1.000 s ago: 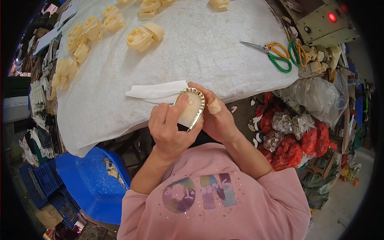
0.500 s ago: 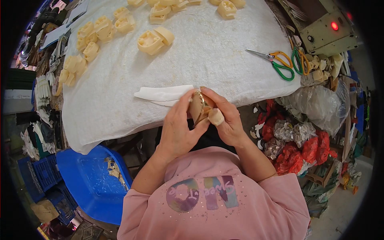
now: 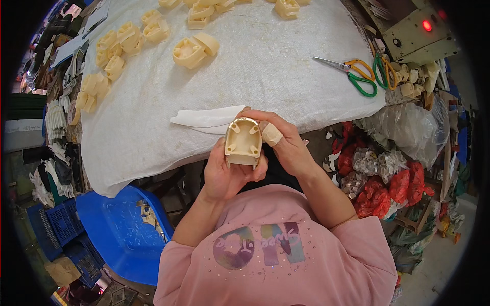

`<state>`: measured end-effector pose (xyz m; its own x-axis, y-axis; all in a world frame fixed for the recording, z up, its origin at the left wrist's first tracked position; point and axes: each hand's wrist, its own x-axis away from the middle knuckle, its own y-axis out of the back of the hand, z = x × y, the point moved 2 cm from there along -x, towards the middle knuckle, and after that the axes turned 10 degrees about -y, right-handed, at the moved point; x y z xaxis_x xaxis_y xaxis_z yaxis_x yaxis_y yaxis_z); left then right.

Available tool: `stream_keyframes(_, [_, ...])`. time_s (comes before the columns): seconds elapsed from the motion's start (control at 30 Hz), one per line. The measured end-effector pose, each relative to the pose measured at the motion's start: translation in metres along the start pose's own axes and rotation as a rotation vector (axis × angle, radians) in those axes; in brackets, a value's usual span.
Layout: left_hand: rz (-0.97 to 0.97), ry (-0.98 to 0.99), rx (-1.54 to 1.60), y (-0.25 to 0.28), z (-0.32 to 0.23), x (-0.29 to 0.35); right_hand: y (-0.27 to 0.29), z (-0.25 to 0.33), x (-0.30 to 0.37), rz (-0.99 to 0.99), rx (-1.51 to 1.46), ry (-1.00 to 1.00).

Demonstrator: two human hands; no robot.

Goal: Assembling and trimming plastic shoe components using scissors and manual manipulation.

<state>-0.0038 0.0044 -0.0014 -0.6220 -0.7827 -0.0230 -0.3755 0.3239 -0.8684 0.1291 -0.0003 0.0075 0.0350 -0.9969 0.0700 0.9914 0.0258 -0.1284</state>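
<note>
A cream plastic shell, arch-shaped, with pegs inside and a shiny gold edge along its rounded top, is turned with its hollow side up. My left hand grips its left side and lower end. Against its upper right edge rests my right hand, fingers curled behind the top; a beige wrap covers the thumb. Just beyond my hands, white curved strips lie on the white table cover, partly behind my left hand and the shell.
Several cream plastic pieces stand across the far and left table. Scissors with green and orange handles lie at the right, beside a metal box with a red light. A blue basin holds gold pieces; red bags sit lower right.
The shell has turned from edge-on to show its hollow inside. My left hand has shifted slightly lower on it, and the right hand's fingers have moved to its top edge.
</note>
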Motion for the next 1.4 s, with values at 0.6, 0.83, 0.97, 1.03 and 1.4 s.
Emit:
stream_keyframes(0.6, [-0.320, -0.074, -0.334, -0.016, 0.001, 0.001, -0.007, -0.003, 0.013, -0.059, 0.023, -0.036])
stream_keyframes(0.83, [-0.244, -0.023, -0.166, -0.007, -0.003, -0.004, -0.005, 0.003, 0.015, 0.104, -0.342, -0.410])
stream_keyframes(0.97, [-0.336, -0.097, -0.206, -0.010, 0.007, -0.004, -0.011, -0.009, 0.008, -0.062, 0.008, 0.004])
stream_keyframes(1.03, [-0.374, -0.140, -0.332, -0.010, 0.007, -0.005, -0.012, -0.008, 0.008, -0.098, 0.124, 0.183])
stream_keyframes(1.4, [-0.161, -0.075, -0.049, 0.002, 0.004, -0.003, -0.005, -0.004, 0.009, 0.070, -0.201, -0.326])
